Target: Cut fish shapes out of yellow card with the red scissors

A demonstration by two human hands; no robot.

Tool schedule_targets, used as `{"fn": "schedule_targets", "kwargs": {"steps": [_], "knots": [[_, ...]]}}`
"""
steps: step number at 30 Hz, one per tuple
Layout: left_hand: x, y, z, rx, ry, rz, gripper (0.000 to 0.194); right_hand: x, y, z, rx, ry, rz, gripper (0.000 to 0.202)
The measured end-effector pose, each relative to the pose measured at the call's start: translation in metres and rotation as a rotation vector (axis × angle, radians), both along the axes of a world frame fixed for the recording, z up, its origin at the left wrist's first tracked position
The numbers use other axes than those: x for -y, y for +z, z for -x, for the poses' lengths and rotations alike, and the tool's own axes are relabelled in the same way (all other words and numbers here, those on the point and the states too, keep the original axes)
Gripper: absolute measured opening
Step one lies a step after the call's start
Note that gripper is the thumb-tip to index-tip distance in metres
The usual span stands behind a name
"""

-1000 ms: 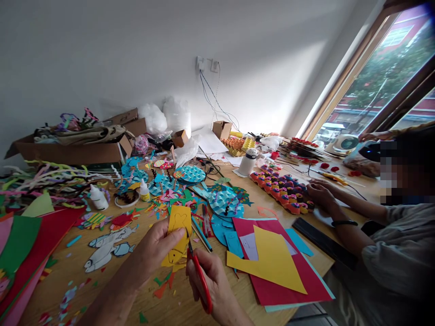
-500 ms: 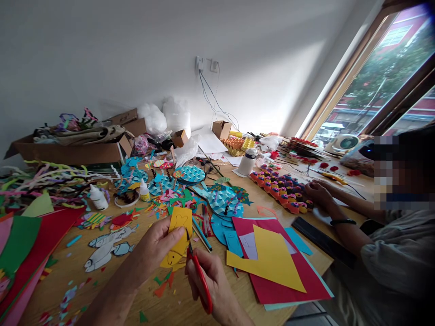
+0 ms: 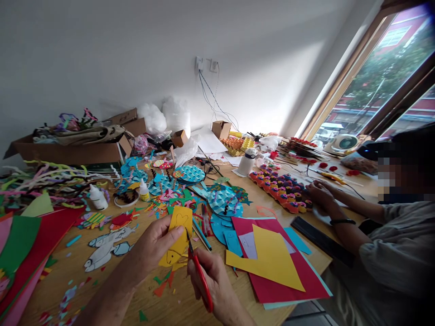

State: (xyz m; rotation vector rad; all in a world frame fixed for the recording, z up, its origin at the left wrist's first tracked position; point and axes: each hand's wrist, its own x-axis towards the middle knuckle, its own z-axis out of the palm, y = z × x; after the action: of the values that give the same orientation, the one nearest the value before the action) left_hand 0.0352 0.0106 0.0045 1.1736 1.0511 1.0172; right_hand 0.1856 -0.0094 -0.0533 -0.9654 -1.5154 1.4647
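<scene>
My left hand (image 3: 159, 244) pinches a strip of yellow paper (image 3: 180, 220) between thumb and fingers. A fish with an eye and curved lines is drawn on the paper in black. My right hand (image 3: 212, 276) is closed round the red handles of a pair of scissors (image 3: 204, 281). The scissor blades point up and away, with their tips at the right edge of the yellow paper. Small green and orange paper scraps (image 3: 159, 290) lie on the table below my hands.
To the right, a large yellow sheet (image 3: 275, 258) lies on red paper (image 3: 265, 290). Cut-out paper fish (image 3: 102, 253) and glue bottles (image 3: 98, 198) are on the left. Across the right side a co-worker's hands (image 3: 321, 194) are at a painted egg tray (image 3: 277, 188).
My hands and the yellow paper have barely moved. The scissors stay at the paper's right edge, shifted very slightly. The co-worker's head has moved a little.
</scene>
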Motion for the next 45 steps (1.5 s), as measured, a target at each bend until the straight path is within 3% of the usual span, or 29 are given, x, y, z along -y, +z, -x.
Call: {"fn": "schedule_targets", "kwargs": {"steps": [6,13,27,37,45], "knots": [[0.001,0.003,-0.002,-0.034,0.017,-0.025,0.023,0.000,0.000,0.002,-0.030,0.012,0.058,0.050],[0.003,0.000,-0.001,0.016,-0.043,0.002,0.015,0.001,-0.004,0.000,-0.001,-0.006,0.043,0.045],[0.001,0.001,-0.002,0.043,-0.036,0.020,0.017,-0.002,-0.013,-0.003,0.128,-0.042,-0.052,0.035],[0.000,0.000,-0.001,-0.029,-0.011,-0.030,0.021,0.000,-0.003,-0.002,0.033,0.018,-0.052,0.041],[0.000,-0.001,0.000,-0.008,-0.044,-0.029,0.021,-0.001,-0.011,-0.002,0.070,-0.011,-0.063,0.034]]}}
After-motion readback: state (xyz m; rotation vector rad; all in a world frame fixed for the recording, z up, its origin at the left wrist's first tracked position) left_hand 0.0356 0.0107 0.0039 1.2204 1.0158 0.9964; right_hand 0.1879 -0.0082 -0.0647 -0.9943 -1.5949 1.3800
